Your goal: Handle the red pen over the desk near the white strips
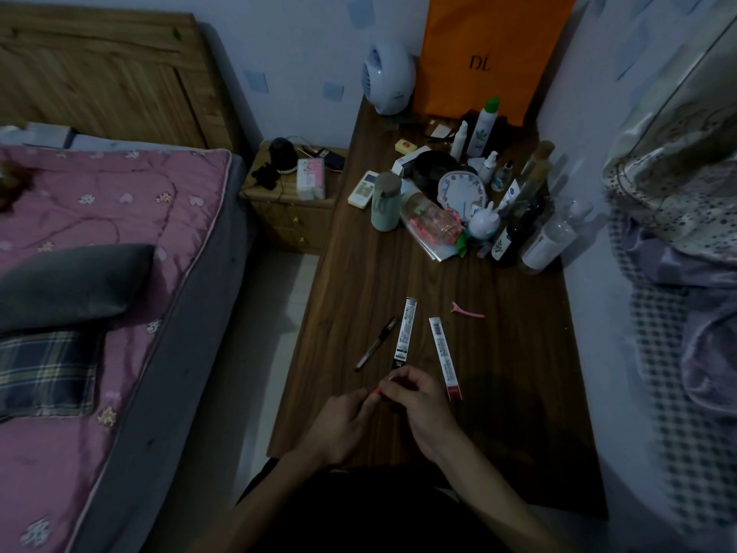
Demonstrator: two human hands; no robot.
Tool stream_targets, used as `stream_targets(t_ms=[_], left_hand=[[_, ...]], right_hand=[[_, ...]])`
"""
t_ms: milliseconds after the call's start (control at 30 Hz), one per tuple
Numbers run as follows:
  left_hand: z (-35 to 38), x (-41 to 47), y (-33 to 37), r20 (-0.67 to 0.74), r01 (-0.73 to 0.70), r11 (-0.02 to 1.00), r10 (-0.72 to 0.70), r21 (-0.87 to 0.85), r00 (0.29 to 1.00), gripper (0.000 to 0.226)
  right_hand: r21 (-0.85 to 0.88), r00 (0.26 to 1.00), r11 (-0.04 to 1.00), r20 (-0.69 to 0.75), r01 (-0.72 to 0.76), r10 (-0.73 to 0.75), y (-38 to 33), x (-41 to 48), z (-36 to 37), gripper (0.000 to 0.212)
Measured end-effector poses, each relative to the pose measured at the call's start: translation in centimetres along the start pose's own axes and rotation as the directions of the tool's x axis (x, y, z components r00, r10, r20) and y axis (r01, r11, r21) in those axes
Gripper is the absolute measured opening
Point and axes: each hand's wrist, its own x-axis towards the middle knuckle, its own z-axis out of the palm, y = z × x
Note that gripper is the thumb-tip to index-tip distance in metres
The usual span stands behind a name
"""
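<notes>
A person's two hands meet over the near edge of a dark wood bench, both pinching one small pink-red object (376,390), too small and dim to identify: the left hand (346,423) holds it from 8 o'clock with curled fingers, the right hand (414,397) closes on it from 3 o'clock, fingertips nearly touching those of the left. Just beyond the hands, at 12 o'clock, a long narrow black-and-white packet (403,334) lies flat on the bench (498,393), its near end almost under the right fingers. A second narrow packet, white with a red end (445,359), lies just at 2 o'clock of the right hand, angled away. A dark pen (377,344) rests at 11 o'clock, slanted and close beside the first packet. A pink hair clip (466,310) sits farther out at 1 o'clock. At the far end of the bench stands a crowd of bottles and jars, among them a pale green tumbler (385,202), a white bottle with a green cap (483,126) and a dark bottle (508,238), with an orange paper bag (490,53) and a small white round appliance (387,79) against the wall. At 10 o'clock, well apart, is a bed with a pink quilt (99,217), a grey pillow (71,285) and a plaid cushion (44,373); a wooden nightstand (287,201) stands between bed and bench.
</notes>
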Motion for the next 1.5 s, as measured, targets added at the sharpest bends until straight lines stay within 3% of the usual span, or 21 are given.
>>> stream_targets(t_ms=[200, 433, 700, 933, 1000, 1067, 1200, 1367, 1500], left_hand=[[0.1, 0.0, 0.1, -0.01, 0.001, 1.0, -0.002, -0.023, 1.0, 0.037], [0.0, -0.2, 0.4, -0.021, -0.01, 1.0, 0.01, 0.004, 1.0, 0.035], [0.3, -0.3, -0.8, -0.023, -0.003, 1.0, 0.004, 0.002, 1.0, 0.042], [0.4, -0.3, -1.2, -0.017, 0.009, 1.0, -0.008, 0.017, 1.0, 0.039], [0.5, -0.2, -1.6, -0.012, 0.017, 1.0, -0.017, 0.009, 1.0, 0.039], [0.6, -0.1, -2.2, 0.009, 0.036, 0.999, -0.036, 0.013, 0.999, 0.039], [1.0, 0.3, -3.4, 0.007, 0.056, 0.998, -0.057, 0.028, 0.998, 0.041], [1.9, 0.6, -5.1, 0.01, 0.056, 0.998, -0.057, 0.037, 0.998, 0.045], [2.7, 1.2, -6.4, 0.044, 0.106, 0.99, -0.111, 0.097, 0.993, 0.051]], right_hand=[[0.029, 0.999, 0.999, 0.042, -0.036, 0.035, 0.0, 0.0, -0.3, 0.019], [-0.042, 0.999, 0.999, -0.034, 0.022, -0.024, 0.2, 0.1, -0.2, 0.018], [0.147, 0.996, 0.985, -0.003, -0.087, 0.088, 0.5, 0.5, -1.5, 0.016], [0.197, 0.989, 0.979, -0.124, -0.052, 0.077, 0.2, 0.8, -3.0, 0.016], [0.069, 0.979, 0.996, -0.194, -0.054, 0.066, 0.8, 1.2, -3.9, 0.017], [-0.195, 0.962, 0.978, -0.272, -0.073, 0.017, 1.8, 1.7, -4.9, 0.017], [-0.65, 0.956, 0.756, -0.265, -0.082, -0.125, 3.7, 1.9, -6.6, 0.021], [-0.819, 0.963, 0.563, -0.229, -0.113, -0.139, 6.1, 2.2, -7.9, 0.031], [-0.897, 0.975, 0.429, -0.179, -0.107, -0.129, 6.9, 2.5, -7.8, 0.02]])
